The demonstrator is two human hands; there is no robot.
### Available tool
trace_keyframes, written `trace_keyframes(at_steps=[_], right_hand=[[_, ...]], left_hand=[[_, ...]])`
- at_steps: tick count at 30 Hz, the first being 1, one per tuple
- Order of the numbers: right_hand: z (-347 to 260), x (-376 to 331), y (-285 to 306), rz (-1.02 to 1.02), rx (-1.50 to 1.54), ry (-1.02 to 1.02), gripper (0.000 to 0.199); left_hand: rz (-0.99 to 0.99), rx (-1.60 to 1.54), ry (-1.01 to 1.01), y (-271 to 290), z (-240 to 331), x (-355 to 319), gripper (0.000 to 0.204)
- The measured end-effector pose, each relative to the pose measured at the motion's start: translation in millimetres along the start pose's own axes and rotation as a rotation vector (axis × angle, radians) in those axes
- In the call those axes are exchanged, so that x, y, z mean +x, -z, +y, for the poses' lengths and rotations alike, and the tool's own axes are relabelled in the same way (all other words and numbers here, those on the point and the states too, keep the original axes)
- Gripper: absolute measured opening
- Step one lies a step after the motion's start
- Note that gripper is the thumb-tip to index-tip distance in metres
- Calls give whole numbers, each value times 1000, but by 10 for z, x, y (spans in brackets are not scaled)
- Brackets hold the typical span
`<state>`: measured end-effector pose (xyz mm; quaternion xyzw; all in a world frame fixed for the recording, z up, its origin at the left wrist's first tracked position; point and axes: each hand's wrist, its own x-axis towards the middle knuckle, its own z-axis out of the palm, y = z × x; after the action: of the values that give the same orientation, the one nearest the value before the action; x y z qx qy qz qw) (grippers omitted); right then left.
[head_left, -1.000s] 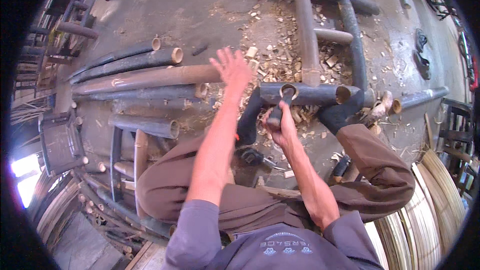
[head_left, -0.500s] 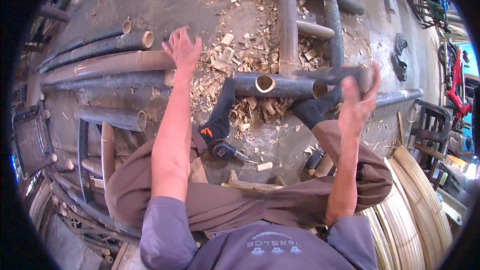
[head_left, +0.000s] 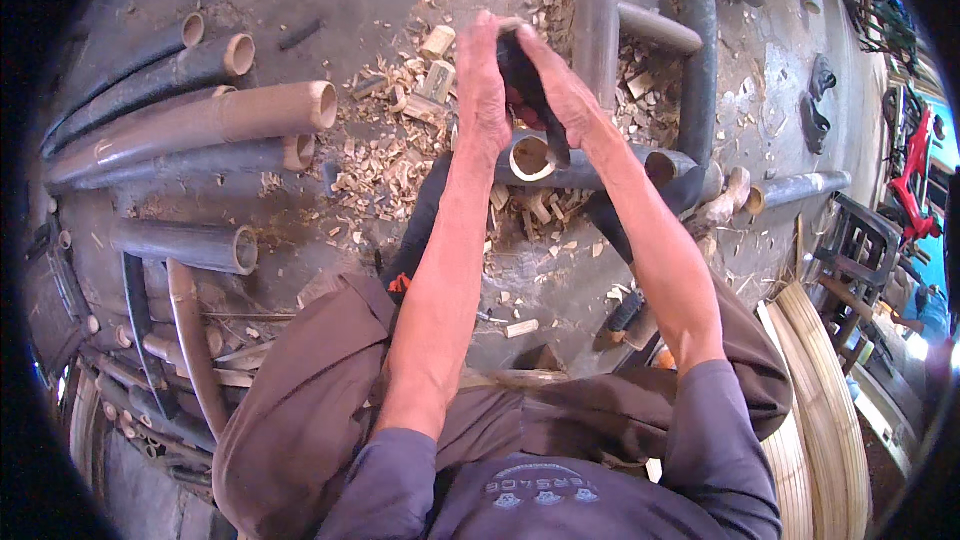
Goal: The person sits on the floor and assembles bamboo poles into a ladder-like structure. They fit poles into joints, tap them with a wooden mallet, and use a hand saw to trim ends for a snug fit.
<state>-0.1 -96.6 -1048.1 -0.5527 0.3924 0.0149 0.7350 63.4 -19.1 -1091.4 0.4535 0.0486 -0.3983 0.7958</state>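
My left hand (head_left: 484, 85) and my right hand (head_left: 555, 90) face each other in front of me, fingers pointing away. Between their palms they hold a dark, elongated piece (head_left: 524, 75), its far end near the fingertips and its near end beside my right wrist. I cannot make out its exact kind. Just below lies a dark bamboo pole (head_left: 580, 172) with a round cut hole (head_left: 532, 157) in its upper side, close to my wrists. The pole belongs with a bamboo frame (head_left: 697, 60) at the upper right. My forearms cover part of the pole.
Wood chips (head_left: 385, 175) litter the floor around the pole. Several bamboo poles (head_left: 240, 125) lie at the left, above a bamboo frame (head_left: 185, 245). A dark-handled tool (head_left: 625, 310) is near my right knee. Split bamboo strips (head_left: 810, 410) curve at the right, near a black crate (head_left: 860, 240).
My hands, wide apart before, have come together in the middle. The dark piece, earlier at my right hand, is now between both. The view has shifted.
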Motion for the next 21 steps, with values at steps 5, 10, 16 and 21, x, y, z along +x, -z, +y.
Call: trace_keyframes(at_steps=[5, 10, 16, 21], right_hand=[[195, 257, 9, -156, -256, 20, 72], [489, 467, 161, -55, -144, 121, 69], [646, 52, 197, 828, -169, 294, 64], [1079, -402, 284, 1184, 366, 529, 58]], left_hand=[[226, -22, -177, 27, -32, 68, 53], [89, 58, -28, -17, -170, 285, 41], [-622, 250, 296, -350, -729, 697, 23], [-1061, 1072, 65, -1008, -918, 2, 33]])
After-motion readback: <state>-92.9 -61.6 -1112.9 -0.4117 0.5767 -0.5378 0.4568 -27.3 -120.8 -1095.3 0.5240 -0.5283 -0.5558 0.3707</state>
